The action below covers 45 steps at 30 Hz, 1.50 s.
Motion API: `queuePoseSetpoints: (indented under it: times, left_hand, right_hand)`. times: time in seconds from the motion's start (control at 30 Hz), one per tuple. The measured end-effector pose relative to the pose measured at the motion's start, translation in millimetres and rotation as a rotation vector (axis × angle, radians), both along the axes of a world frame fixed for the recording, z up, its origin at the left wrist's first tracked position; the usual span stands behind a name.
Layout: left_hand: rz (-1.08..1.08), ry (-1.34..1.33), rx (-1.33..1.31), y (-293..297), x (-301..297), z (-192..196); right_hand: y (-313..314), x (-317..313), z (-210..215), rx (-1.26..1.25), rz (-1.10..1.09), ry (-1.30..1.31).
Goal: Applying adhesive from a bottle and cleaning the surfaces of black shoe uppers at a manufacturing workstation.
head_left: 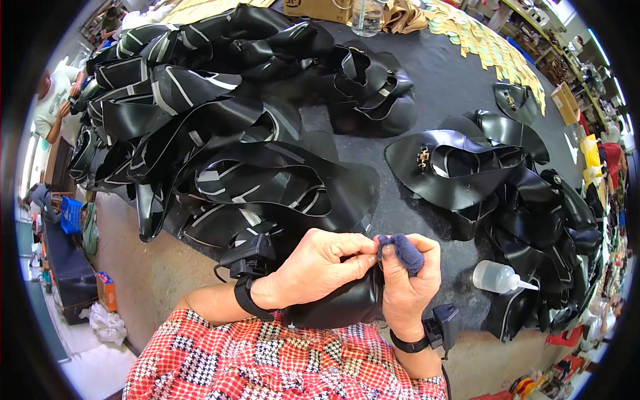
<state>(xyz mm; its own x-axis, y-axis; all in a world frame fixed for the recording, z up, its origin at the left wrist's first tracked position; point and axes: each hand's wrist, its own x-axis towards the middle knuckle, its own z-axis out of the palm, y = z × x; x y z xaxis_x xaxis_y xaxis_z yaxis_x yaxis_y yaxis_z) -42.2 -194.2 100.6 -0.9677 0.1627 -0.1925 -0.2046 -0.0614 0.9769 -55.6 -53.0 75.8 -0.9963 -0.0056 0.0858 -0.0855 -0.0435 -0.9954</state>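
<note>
Between my hands, close to my body, is a glossy black leather-like shoe upper (pixel 340 303). My left hand (pixel 323 263) is closed in a pinch at its top edge; the exact spot under the fingertips is hidden. A bunched dark blue cloth (pixel 405 255) sits in my right hand (pixel 413 283), pressed by the thumb and curled fingers. The fingertips of both hands nearly meet at the cloth's left side. Each wrist wears a dark strap with a small black device.
Piles of black uppers (pixel 180 120) cover the table's left, and more (pixel 480 160) lie at right, some with gold buckles. A clear squeeze bottle (pixel 497 277) lies near my right hand. Yellowish pieces (pixel 480 47) and a jar (pixel 367 17) are at the far side. A person (pixel 60 100) is at far left.
</note>
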Motion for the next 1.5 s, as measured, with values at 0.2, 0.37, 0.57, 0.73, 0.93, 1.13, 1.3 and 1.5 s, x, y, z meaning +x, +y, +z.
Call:
queuePoseSetpoints:
  times: [0.2, 0.37, 0.57, 0.73, 0.93, 1.13, 1.3, 1.5]
  left_hand:
    - [0.02, 0.06, -0.159, 5, -1, 3]
    - [-0.037, -0.14, 0.034, 3, -3, -3]
    - [0.0, -0.3, 0.149, 1, -6, -7]
    - [0.007, -0.303, 0.155, 4, -8, -11]
    - [0.075, -0.232, 0.005, 5, -8, -11]
    - [0.113, -0.057, -0.231, 8, -7, -9]
    - [0.108, 0.139, -0.39, 8, -7, -14]
    - [0.067, 0.236, -0.513, 8, -6, -16]
  right_hand:
    - [-2, -15, 3, 0.02, -0.019, -0.104]
    - [3, -25, -6, 0.032, 0.05, -0.165]
    - [19, -42, -3, -0.367, 0.147, -0.431]
    - [29, -31, -10, -0.232, 0.327, -0.125]
    - [35, -42, 0, 0.363, 0.208, 0.221]
    - [30, -44, 3, 0.672, 0.254, 0.577]
    - [23, -42, -1, 0.741, 0.212, 0.759]
    - [23, -42, -4, 0.817, 0.237, 0.823]
